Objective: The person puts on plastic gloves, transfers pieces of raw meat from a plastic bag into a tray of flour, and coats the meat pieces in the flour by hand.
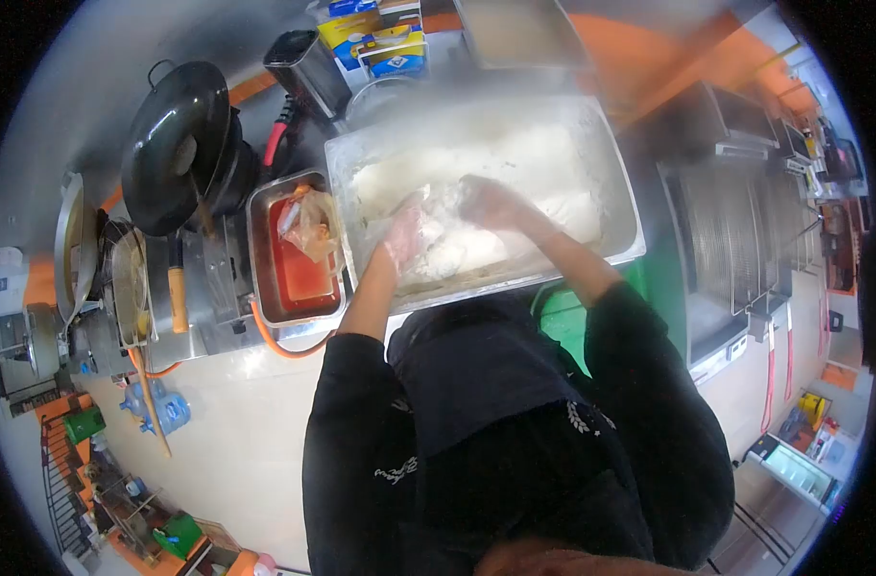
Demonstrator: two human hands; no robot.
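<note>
A large metal tray full of white powder lies in front of me. My left hand, in a clear thin glove, is in the powder on the tray's left side, close to a whitish lump; its fingers are partly covered and blurred. Near the middle of the tray, my right hand, also gloved, reaches into the powder, its fingertips smeared by motion. The two hands are apart, with powder between them. Whether either one grips anything cannot be made out.
Left of the tray stands a smaller metal pan with red liquid and a plastic bag. Farther left are a black wok and a wooden handle. Fryer baskets stand right; a green bin is below the tray.
</note>
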